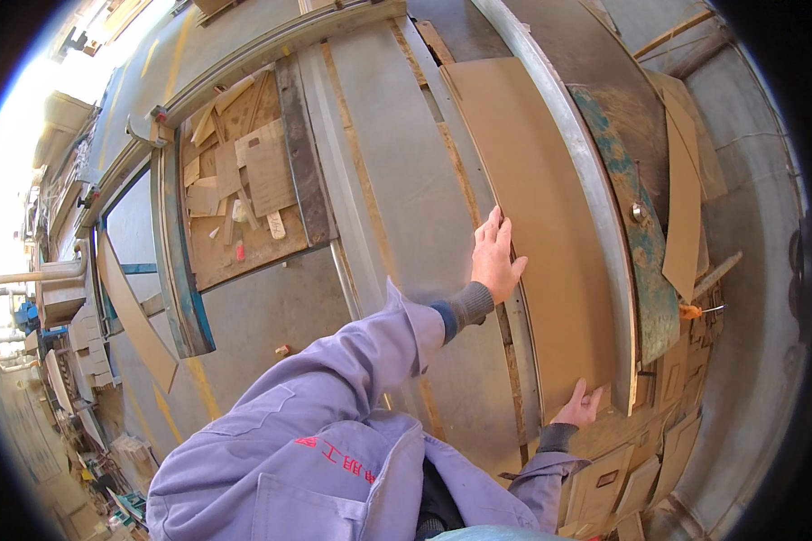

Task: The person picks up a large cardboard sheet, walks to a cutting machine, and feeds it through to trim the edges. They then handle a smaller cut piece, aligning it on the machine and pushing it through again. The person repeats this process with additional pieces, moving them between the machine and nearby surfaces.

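A long brown cardboard sheet lies lengthwise on a grey metal machine table, alongside a pale metal bar. At the sheet's left edge is my left hand, its fingers stretched forward along the edge and its thumb apart over the sheet. My right hand is at the sheet's near end and closed on that edge; the underside of its grip is hidden. Both forearms are in lilac sleeves with dark cuffs.
Cardboard offcuts lie in a framed opening at left. Beyond the bar, a worn green metal part carries a bolt, with an orange-handled screwdriver close to its near end. Several cardboard pieces are stacked low at right.
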Tool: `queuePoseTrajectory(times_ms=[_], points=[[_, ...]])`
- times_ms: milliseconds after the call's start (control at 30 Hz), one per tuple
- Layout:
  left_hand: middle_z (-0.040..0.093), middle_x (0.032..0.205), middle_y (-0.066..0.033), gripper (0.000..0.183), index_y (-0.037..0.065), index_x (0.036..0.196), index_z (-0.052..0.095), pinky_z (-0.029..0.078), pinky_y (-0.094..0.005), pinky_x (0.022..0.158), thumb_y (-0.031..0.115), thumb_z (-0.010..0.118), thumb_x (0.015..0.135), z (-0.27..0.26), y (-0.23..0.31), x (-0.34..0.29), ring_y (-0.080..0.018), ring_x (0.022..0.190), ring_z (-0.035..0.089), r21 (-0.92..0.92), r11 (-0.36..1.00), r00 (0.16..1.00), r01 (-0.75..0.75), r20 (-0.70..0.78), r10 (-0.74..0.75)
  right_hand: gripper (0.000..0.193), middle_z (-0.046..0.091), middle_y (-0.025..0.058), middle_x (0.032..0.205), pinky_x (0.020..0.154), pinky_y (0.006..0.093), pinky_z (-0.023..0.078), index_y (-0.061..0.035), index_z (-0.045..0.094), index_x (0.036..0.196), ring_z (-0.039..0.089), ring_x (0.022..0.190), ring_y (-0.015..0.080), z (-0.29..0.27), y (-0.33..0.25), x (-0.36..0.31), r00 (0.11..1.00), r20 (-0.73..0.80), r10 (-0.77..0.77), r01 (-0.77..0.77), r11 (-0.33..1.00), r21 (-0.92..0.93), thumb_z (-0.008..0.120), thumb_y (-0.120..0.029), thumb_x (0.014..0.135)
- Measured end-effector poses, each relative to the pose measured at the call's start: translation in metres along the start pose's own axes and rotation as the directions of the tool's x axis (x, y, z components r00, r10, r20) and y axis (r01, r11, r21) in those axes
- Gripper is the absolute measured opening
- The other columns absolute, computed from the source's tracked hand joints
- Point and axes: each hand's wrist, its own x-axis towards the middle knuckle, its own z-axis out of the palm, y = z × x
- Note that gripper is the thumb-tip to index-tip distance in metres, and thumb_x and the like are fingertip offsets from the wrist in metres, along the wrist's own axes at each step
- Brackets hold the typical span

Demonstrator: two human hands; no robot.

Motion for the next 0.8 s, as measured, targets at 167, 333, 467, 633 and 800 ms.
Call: queuePoseTrajectory(times_ms=[167,333,467,633,800], points=[[0.026,0.156,-0.0206,0.077,-0.006,0.141,0.038,0.031,-0.0416,0.115,0.015,0.077,0.078,-0.007,0.000,0.015,-0.0371,0.141,0.027,0.008,1.000,1.000,0.016,-0.019,-0.016,0.063,0.042,-0.0054,0.069,0.058,0.0262,0.041,0.0077,0.050,0.136,0.041,0.064,0.0088,0.013,-0.008,0.004,0.998,0.020,0.054,-0.051,0.992,-0.119,0.075,-0.021,0.087],[0.028,0.155,-0.0210,0.076,-0.007,0.140,0.041,0.031,-0.0417,0.115,0.016,0.078,0.077,-0.015,-0.005,0.033,-0.0373,0.140,0.030,0.021,1.000,0.999,0.013,-0.035,-0.012,0.064,0.043,-0.0053,0.067,0.058,0.0255,0.041,0.0053,0.049,0.138,0.041,0.064,0.0082,0.030,-0.023,0.005,0.998,0.034,0.045,-0.040,0.989,-0.143,0.076,-0.019,0.085],[0.029,0.155,-0.0215,0.076,-0.007,0.139,0.042,0.032,-0.0418,0.114,0.015,0.078,0.076,-0.020,-0.010,0.047,-0.0372,0.139,0.032,0.023,1.000,0.998,0.001,-0.064,0.000,0.063,0.047,-0.0048,0.067,0.060,0.0254,0.043,0.0054,0.049,0.138,0.044,0.065,0.0076,0.048,-0.032,0.006,0.999,0.047,0.003,-0.003,1.000,-0.014,0.075,-0.018,0.086],[0.032,0.153,-0.0221,0.076,-0.007,0.138,0.043,0.033,-0.0418,0.113,0.015,0.079,0.074,-0.026,-0.017,0.063,-0.0374,0.138,0.034,0.044,0.999,0.997,-0.013,-0.073,0.016,0.062,0.061,-0.0008,0.079,0.068,0.0255,0.047,0.0069,0.046,0.140,0.053,0.073,0.0088,0.061,-0.042,0.006,0.995,0.078,0.069,-0.074,0.995,0.060,0.072,-0.013,0.088],[0.033,0.152,-0.0227,0.076,-0.007,0.138,0.043,0.034,-0.0423,0.113,0.015,0.078,0.075,-0.024,-0.016,0.053,-0.0396,0.137,0.034,-0.007,0.998,0.994,-0.060,-0.096,0.059,0.063,0.069,0.0058,0.100,0.078,0.0256,0.049,0.0068,0.041,0.143,0.060,0.087,0.0116,0.067,-0.047,0.007,0.983,0.153,0.104,-0.122,0.986,0.113,0.070,-0.011,0.090]])
